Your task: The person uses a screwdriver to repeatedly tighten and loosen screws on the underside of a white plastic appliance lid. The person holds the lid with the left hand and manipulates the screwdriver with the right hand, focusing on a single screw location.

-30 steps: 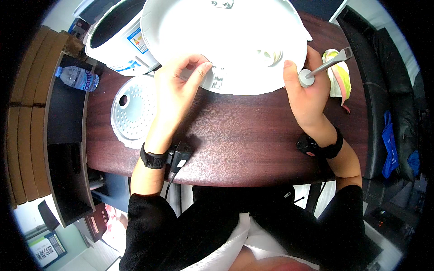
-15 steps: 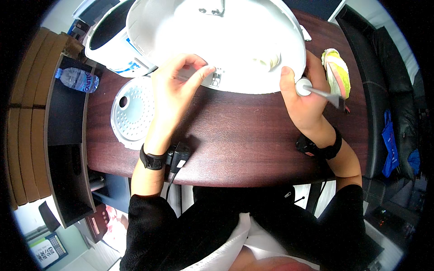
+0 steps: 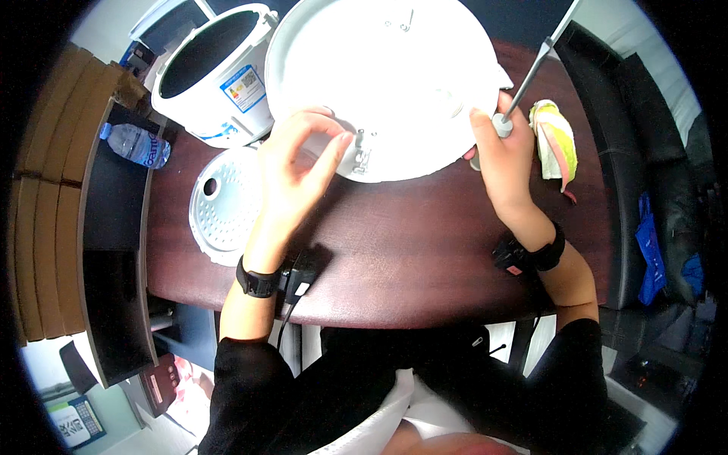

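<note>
A large round white lid-like shell (image 3: 409, 83), its inner face with small metal fittings toward me, is propped up at the far middle of the table. My left hand (image 3: 292, 163) is at its near left edge, thumb and forefinger brought together beside a fitting; anything between the tips is too small to make out. My right hand (image 3: 504, 155) is closed round the pale handle of a screwdriver (image 3: 525, 85) and lies against the shell's right rim. The screwdriver's metal shaft points up and away.
A white cooker-like pot (image 3: 235, 106) with a dark interior stands at back left. Near it lies a perforated round plate (image 3: 220, 227). A crumpled yellow-and-white cloth (image 3: 555, 140) is at right. A water bottle (image 3: 136, 145) stands left of the brown table (image 3: 402, 258); a black sofa (image 3: 644, 152) borders the right.
The shell has tilted so its inner face shows more fully. The screwdriver has swung from pointing right and toward me to pointing away. My left fingers stay pinched by the fitting.
</note>
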Demonstrator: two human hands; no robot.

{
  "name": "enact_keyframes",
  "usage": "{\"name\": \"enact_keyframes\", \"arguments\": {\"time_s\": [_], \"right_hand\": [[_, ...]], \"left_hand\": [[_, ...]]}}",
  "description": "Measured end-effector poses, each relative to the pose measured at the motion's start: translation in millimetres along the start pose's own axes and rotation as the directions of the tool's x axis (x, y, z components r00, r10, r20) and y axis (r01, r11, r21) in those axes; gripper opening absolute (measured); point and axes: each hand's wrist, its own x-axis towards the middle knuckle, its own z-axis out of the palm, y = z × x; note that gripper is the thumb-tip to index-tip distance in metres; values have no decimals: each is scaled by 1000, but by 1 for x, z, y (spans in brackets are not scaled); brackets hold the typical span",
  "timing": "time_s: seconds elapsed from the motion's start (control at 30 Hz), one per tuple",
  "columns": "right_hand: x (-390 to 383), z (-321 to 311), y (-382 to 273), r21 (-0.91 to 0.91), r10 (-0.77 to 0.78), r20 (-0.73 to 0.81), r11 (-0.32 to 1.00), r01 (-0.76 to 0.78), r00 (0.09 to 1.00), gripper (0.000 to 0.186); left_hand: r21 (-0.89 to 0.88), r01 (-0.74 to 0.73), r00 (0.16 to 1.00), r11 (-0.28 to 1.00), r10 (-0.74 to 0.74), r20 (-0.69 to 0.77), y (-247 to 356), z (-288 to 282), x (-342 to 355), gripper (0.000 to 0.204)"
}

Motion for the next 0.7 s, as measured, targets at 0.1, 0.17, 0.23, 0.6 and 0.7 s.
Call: {"name": "enact_keyframes", "arguments": {"time_s": [0.1,0.17,0.23,0.6,0.7], "right_hand": [[5,-3,6,100,110,42,988,-114,993,31],[5,-2,11,213,158,85,962,-173,984,27],[2,2,10,309,222,120,918,-249,968,25],[-7,7,12,393,439,457,681,-618,774,18],[-5,8,7,241,457,541,720,-651,706,21]], "left_hand": [[-93,-134,990,987,130,-46,-10,-2,-3,32],[-70,-215,967,974,203,-156,-6,1,-1,45],[-58,-223,967,973,214,-140,-10,-2,-1,75],[-565,502,864,655,-354,357,10,5,-27,80],[-665,484,863,569,-436,255,-4,5,-34,72]]}}
